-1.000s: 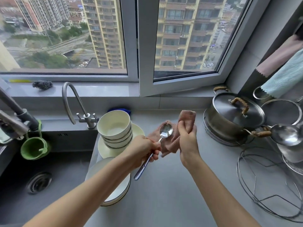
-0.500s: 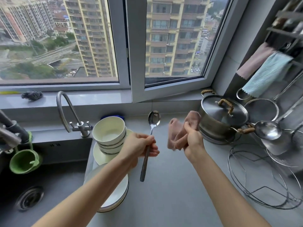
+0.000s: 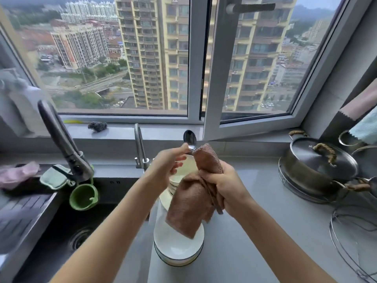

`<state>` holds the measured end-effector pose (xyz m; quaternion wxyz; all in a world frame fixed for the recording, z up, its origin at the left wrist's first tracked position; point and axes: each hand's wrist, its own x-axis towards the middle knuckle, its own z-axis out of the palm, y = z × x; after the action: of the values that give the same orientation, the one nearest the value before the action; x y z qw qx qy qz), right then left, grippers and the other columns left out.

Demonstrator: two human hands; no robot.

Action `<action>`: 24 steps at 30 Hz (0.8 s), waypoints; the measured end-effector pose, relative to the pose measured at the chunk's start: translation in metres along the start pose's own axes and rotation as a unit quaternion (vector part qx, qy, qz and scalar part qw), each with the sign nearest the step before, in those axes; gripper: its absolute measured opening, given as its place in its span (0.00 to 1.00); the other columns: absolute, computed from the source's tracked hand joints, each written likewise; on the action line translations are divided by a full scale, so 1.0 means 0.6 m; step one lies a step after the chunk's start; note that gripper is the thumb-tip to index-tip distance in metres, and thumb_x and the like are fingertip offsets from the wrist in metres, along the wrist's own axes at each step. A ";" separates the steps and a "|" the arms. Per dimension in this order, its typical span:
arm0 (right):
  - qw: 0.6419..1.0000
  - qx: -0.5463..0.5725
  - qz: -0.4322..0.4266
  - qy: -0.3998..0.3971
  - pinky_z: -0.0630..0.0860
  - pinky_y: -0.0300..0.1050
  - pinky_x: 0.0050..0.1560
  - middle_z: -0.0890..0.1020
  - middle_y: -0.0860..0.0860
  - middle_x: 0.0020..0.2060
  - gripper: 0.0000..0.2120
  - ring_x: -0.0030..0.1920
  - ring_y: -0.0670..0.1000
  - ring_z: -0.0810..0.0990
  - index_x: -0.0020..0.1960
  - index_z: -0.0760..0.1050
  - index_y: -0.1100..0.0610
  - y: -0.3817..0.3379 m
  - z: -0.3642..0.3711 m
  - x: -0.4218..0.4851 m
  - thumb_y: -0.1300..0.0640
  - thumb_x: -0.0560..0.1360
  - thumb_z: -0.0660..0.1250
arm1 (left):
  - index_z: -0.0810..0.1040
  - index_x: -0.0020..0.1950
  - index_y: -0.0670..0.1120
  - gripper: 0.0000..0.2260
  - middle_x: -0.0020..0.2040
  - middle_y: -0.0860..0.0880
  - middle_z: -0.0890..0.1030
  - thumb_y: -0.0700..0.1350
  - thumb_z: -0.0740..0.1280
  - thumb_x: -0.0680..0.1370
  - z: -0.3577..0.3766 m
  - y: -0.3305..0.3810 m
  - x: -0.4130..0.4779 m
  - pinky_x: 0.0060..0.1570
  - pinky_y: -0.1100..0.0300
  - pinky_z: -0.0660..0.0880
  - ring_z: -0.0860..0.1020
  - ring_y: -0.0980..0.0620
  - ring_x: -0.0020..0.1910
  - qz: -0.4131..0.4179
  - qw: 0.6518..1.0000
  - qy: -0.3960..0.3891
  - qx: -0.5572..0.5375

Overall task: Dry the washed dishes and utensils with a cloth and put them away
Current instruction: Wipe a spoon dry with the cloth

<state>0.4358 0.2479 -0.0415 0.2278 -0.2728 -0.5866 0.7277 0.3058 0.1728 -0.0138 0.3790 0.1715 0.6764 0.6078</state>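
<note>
Left hand point(image 3: 166, 168) pinches the spoon point(image 3: 190, 139) just below its bowl, which stands upright above the fingers. Right hand point(image 3: 225, 185) is closed around the brown cloth point(image 3: 193, 199), wrapping the spoon's handle; the handle itself is hidden inside it. The cloth's loose end hangs below both hands, over the stacked white plates point(image 3: 178, 250). Stacked bowls point(image 3: 183, 172) sit directly behind the hands.

Both forearms are bare, with no sleeves, rings or watch showing.
</note>
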 end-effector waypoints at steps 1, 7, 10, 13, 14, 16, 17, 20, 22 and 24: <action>0.999 -0.009 -0.004 -0.030 0.78 0.42 0.42 0.82 0.59 0.43 0.13 0.43 0.53 0.82 0.53 0.76 0.65 0.001 0.007 -0.002 0.68 0.69 0.70 | 0.80 0.45 0.45 0.09 0.38 0.49 0.77 0.50 0.67 0.76 -0.032 0.008 0.001 0.36 0.61 0.65 0.72 0.54 0.35 0.009 1.000 -0.001 -0.013; 0.979 -0.156 0.008 -0.132 0.79 0.43 0.48 0.84 0.58 0.46 0.23 0.47 0.52 0.82 0.56 0.77 0.58 0.005 0.047 -0.010 0.63 0.61 0.69 | 0.81 0.44 0.43 0.03 0.32 0.47 0.81 0.40 0.68 0.76 -0.156 0.022 -0.018 0.29 0.68 0.72 0.77 0.59 0.25 0.176 0.941 0.027 0.287; 0.972 -0.171 -0.008 -0.163 0.77 0.38 0.42 0.84 0.54 0.39 0.14 0.42 0.49 0.83 0.53 0.77 0.60 -0.015 0.096 0.004 0.68 0.68 0.69 | 0.80 0.40 0.39 0.05 0.30 0.45 0.81 0.36 0.67 0.75 -0.164 0.012 -0.031 0.26 0.64 0.73 0.78 0.55 0.25 0.209 0.920 0.039 0.329; 0.978 -0.119 -0.010 -0.170 0.77 0.34 0.36 0.82 0.50 0.31 0.12 0.33 0.45 0.81 0.41 0.79 0.62 -0.030 0.161 0.025 0.76 0.72 0.62 | 0.78 0.37 0.36 0.04 0.30 0.42 0.79 0.34 0.65 0.71 -0.165 0.006 -0.029 0.32 0.51 0.77 0.77 0.46 0.30 0.274 0.891 0.086 0.352; 0.981 -0.092 0.000 -0.173 0.77 0.35 0.36 0.82 0.51 0.31 0.13 0.33 0.46 0.81 0.39 0.79 0.61 -0.030 0.176 0.030 0.76 0.72 0.62 | 0.79 0.38 0.37 0.05 0.30 0.44 0.79 0.33 0.65 0.71 -0.173 0.010 -0.027 0.33 0.52 0.77 0.77 0.46 0.30 0.280 0.888 0.104 0.350; 0.979 -0.083 0.016 -0.185 0.76 0.38 0.37 0.81 0.54 0.33 0.07 0.36 0.50 0.79 0.42 0.78 0.64 -0.023 0.186 0.035 0.73 0.69 0.67 | 0.80 0.40 0.39 0.05 0.32 0.46 0.80 0.33 0.66 0.73 -0.204 0.027 -0.026 0.33 0.58 0.74 0.76 0.52 0.29 0.275 0.881 0.151 0.355; 0.977 -0.090 0.026 -0.193 0.75 0.37 0.35 0.80 0.54 0.33 0.07 0.36 0.50 0.79 0.45 0.77 0.65 -0.019 0.182 0.032 0.72 0.69 0.69 | 0.81 0.41 0.39 0.04 0.33 0.47 0.80 0.34 0.67 0.74 -0.226 0.039 -0.026 0.32 0.61 0.73 0.76 0.54 0.29 0.268 0.877 0.188 0.351; 0.973 -0.109 0.033 -0.203 0.72 0.32 0.28 0.79 0.49 0.30 0.09 0.29 0.42 0.78 0.49 0.76 0.63 -0.004 0.163 0.024 0.73 0.72 0.67 | 0.79 0.42 0.41 0.03 0.33 0.48 0.80 0.37 0.68 0.75 -0.298 0.068 -0.024 0.27 0.67 0.72 0.76 0.57 0.23 0.242 0.881 0.269 0.305; 0.973 -0.099 0.033 -0.206 0.74 0.33 0.31 0.80 0.52 0.34 0.11 0.33 0.44 0.79 0.52 0.77 0.64 -0.001 0.157 0.029 0.73 0.72 0.66 | 0.80 0.42 0.41 0.03 0.33 0.48 0.79 0.37 0.69 0.75 -0.323 0.065 -0.024 0.29 0.64 0.74 0.75 0.56 0.23 0.214 0.894 0.277 0.280; 0.974 -0.104 0.023 -0.202 0.74 0.35 0.31 0.79 0.55 0.36 0.12 0.34 0.46 0.78 0.54 0.75 0.66 -0.004 0.163 0.039 0.74 0.71 0.66 | 0.79 0.40 0.42 0.04 0.33 0.49 0.79 0.38 0.69 0.75 -0.332 0.048 -0.029 0.32 0.63 0.74 0.75 0.58 0.24 0.189 0.911 0.288 0.226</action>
<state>0.3532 0.1924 -0.0264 0.0578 -0.1557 -0.6865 0.7079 0.1669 0.0289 0.0135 -0.0035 0.1945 0.8306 0.5217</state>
